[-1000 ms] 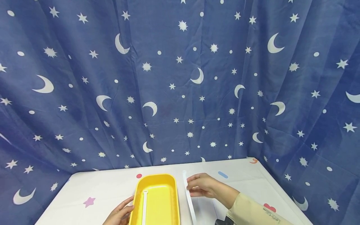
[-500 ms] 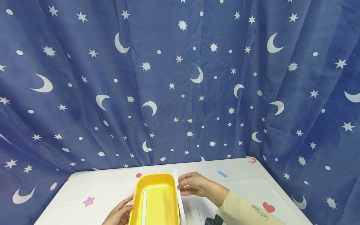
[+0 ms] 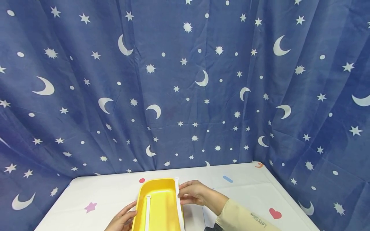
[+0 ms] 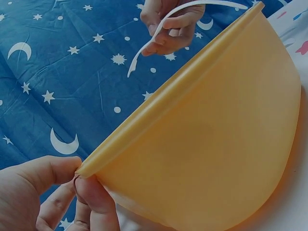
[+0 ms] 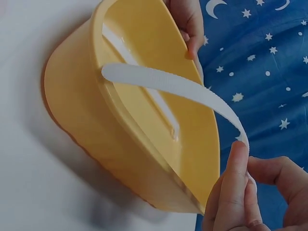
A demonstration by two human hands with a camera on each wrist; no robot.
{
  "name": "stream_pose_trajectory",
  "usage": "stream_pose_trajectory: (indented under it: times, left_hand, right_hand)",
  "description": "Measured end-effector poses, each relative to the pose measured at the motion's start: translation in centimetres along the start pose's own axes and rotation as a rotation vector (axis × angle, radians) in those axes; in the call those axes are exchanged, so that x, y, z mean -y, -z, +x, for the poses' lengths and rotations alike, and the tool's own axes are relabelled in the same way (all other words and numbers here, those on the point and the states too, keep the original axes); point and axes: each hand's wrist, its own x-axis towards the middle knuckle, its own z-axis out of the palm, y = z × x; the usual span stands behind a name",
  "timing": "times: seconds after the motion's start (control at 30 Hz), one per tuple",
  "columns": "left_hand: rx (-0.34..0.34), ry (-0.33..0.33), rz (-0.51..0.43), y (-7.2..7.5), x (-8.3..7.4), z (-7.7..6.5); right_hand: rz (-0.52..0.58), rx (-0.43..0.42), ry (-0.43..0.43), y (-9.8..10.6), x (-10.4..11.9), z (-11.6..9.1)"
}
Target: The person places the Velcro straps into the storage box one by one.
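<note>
A yellow plastic bin point(image 3: 163, 210) with rounded corners stands on the table. Inside lies a white cable tie point(image 3: 148, 211), its head toward the far end. My left hand point(image 3: 122, 219) pinches the bin's left rim between thumb and fingers, as the left wrist view shows up close. With thumb and fingertips my right hand point(image 3: 193, 194) pinches a second white cable tie point(image 5: 178, 84) near one end. This tie bends in an arc over the bin's right rim, and its free tip hangs by the rim's near end in the right wrist view.
The white tablecloth point(image 3: 242, 179) has coloured printed shapes, among them a red heart point(image 3: 275, 213) and a purple star point(image 3: 90, 207). A blue curtain point(image 3: 173, 134) with moons and stars rises behind the table and at its sides.
My right hand has moved left with the cable tie, from beside the bin to over its right rim. The left hand and the bin have stayed in place.
</note>
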Motion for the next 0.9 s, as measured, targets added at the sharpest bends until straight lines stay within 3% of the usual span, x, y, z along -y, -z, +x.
stream_pose_trajectory:
  times: [0.9]
  left_hand:
    - [0.003, 0.013, -0.017, -0.1, -0.1, -0.1]
  right_hand:
    - [0.026, -0.05, -0.016, -3.9, -1.1, 2.4]
